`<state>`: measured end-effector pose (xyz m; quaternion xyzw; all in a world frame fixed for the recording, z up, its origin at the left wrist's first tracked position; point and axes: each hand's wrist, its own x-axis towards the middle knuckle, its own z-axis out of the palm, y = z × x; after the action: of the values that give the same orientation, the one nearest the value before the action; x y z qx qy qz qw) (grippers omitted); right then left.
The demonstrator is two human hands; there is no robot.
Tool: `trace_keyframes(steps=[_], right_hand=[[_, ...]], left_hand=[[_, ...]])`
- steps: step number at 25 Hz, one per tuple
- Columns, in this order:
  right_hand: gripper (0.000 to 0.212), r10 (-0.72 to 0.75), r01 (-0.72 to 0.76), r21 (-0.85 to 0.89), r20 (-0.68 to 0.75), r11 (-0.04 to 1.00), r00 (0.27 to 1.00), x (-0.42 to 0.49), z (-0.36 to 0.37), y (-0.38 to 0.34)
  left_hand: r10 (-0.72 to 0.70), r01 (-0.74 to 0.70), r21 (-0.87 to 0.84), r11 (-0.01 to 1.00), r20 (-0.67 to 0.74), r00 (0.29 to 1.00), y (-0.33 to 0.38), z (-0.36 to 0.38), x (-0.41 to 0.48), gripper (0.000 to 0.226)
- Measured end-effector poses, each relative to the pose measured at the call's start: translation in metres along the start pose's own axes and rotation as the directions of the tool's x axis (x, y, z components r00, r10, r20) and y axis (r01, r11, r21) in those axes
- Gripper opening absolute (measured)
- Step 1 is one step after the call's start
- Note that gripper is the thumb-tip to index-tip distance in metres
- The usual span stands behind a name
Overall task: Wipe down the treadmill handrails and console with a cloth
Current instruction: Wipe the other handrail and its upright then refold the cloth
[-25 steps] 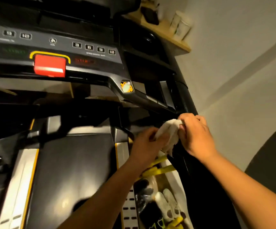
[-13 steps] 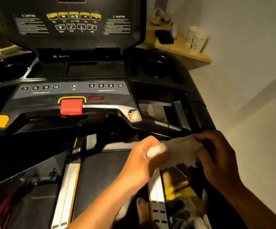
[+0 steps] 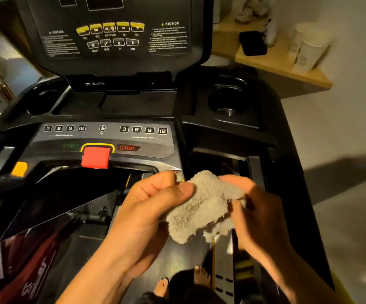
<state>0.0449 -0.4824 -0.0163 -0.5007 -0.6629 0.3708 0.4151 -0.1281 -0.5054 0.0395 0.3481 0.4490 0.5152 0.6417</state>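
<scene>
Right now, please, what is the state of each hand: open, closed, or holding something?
Left hand: closed, pinching the cloth.
Right hand: closed, holding the same cloth.

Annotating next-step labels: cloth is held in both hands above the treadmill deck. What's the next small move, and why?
Probably gather the cloth into one hand and lower it onto the console near the STOP label. The left hand and right hand both grip it in the air, touching no surface; the console lies just ahead.

Dim pale wall (image 3: 342, 14), wooden shelf (image 3: 287, 64)
</scene>
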Motion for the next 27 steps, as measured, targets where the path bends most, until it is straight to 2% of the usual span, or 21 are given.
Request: trace_keyframes(steps=[3, 5, 6, 7, 8, 9, 10, 12, 13, 15, 16, 17, 18, 19, 21, 23, 24, 25, 27], right_hand=[[0.034, 0.137, -0.121, 0.163, -0.095, 0.979, 0.986, 0.034, -0.002, -0.002], [0.034, 0.286, -0.249, 0.342, -0.063, 0.906, 0.956, 0.042, 0.002, -0.004], [0.031, 0.377, -0.339, 0.488, 0.022, 0.804, 0.926, 0.042, 0.004, -0.008], [0.028, 0.407, -0.402, 0.625, 0.144, 0.669, 0.902, 0.039, 0.006, -0.011], [0.028, 0.370, -0.429, 0.711, 0.250, 0.558, 0.895, 0.032, 0.008, -0.016], [0.027, 0.303, -0.419, 0.708, 0.294, 0.568, 0.907, 0.025, 0.009, -0.020], [0.024, 0.255, -0.384, 0.633, 0.288, 0.672, 0.923, 0.021, 0.010, -0.024], [0.026, 0.246, -0.277, 0.374, 0.129, 0.885, 0.961, 0.031, 0.012, -0.016], [0.028, 0.246, -0.244, 0.226, 0.020, 0.943, 0.969, 0.045, 0.012, -0.010], [0.027, 0.202, -0.204, 0.004, -0.159, 0.979, 0.966, 0.083, 0.021, 0.001], [0.028, 0.159, -0.178, -0.082, -0.195, 0.981, 0.968, 0.102, 0.031, 0.006], [0.032, 0.090, -0.122, -0.160, -0.193, 0.980, 0.977, 0.114, 0.043, 0.009], [0.036, 0.037, -0.071, -0.206, -0.165, 0.976, 0.986, 0.119, 0.057, 0.015], [0.040, 0.047, -0.073, -0.206, -0.127, 0.976, 0.991, 0.118, 0.067, 0.021], [0.040, 0.171, -0.172, -0.195, -0.027, 0.966, 0.985, 0.103, 0.066, 0.032], [0.029, 0.314, -0.298, -0.118, 0.162, 0.947, 0.935, 0.088, 0.054, 0.045], [0.023, 0.340, -0.325, -0.102, 0.209, 0.940, 0.917, 0.086, 0.050, 0.048], [0.018, 0.327, -0.313, -0.103, 0.185, 0.944, 0.927, 0.091, 0.052, 0.050], [0.016, 0.263, -0.263, -0.100, -0.019, 0.960, 0.965, 0.108, 0.062, 0.044]], left_hand=[[0.079, -0.072, 0.206, 0.976, -0.027, 0.996, -0.020, -0.006, 0.013, 0.028], [0.073, -0.068, 0.322, 0.944, -0.003, 0.997, -0.030, -0.006, 0.021, 0.039], [0.090, -0.082, 0.369, 0.926, -0.006, 0.996, -0.034, -0.005, 0.025, 0.044], [0.119, -0.095, 0.395, 0.914, -0.038, 0.992, -0.036, -0.003, 0.028, 0.043], [0.148, -0.101, 0.408, 0.907, -0.086, 0.985, -0.037, -0.002, 0.032, 0.040], [0.169, -0.101, 0.425, 0.899, -0.127, 0.977, -0.037, 0.001, 0.035, 0.036], [0.188, -0.108, 0.451, 0.886, -0.135, 0.973, -0.037, 0.004, 0.036, 0.033], [0.253, -0.157, 0.591, 0.791, -0.081, 0.964, -0.036, 0.003, 0.036, 0.028], [0.331, -0.209, 0.721, 0.661, -0.030, 0.943, -0.033, -0.004, 0.038, 0.025], [0.464, -0.250, 0.941, 0.228, 0.121, 0.877, -0.024, -0.028, 0.049, 0.028], [0.462, -0.214, 0.976, 0.031, 0.176, 0.869, -0.020, -0.040, 0.053, 0.034], [0.430, -0.179, 0.977, -0.111, 0.210, 0.878, -0.019, -0.049, 0.057, 0.040], [0.385, -0.163, 0.966, -0.202, 0.232, 0.893, -0.020, -0.056, 0.059, 0.046], [0.340, -0.158, 0.958, -0.238, 0.235, 0.911, -0.025, -0.059, 0.060, 0.050], [0.287, -0.161, 0.959, -0.235, 0.226, 0.931, -0.036, -0.063, 0.058, 0.052], [0.284, -0.163, 0.957, -0.239, 0.230, 0.931, -0.040, -0.065, 0.057, 0.053], [0.284, -0.166, 0.955, -0.245, 0.235, 0.930, -0.040, -0.065, 0.057, 0.054], [0.283, -0.171, 0.952, -0.255, 0.242, 0.928, -0.038, -0.065, 0.058, 0.054], [0.281, -0.186, 0.944, -0.271, 0.263, 0.923, -0.037, -0.067, 0.058, 0.055]])
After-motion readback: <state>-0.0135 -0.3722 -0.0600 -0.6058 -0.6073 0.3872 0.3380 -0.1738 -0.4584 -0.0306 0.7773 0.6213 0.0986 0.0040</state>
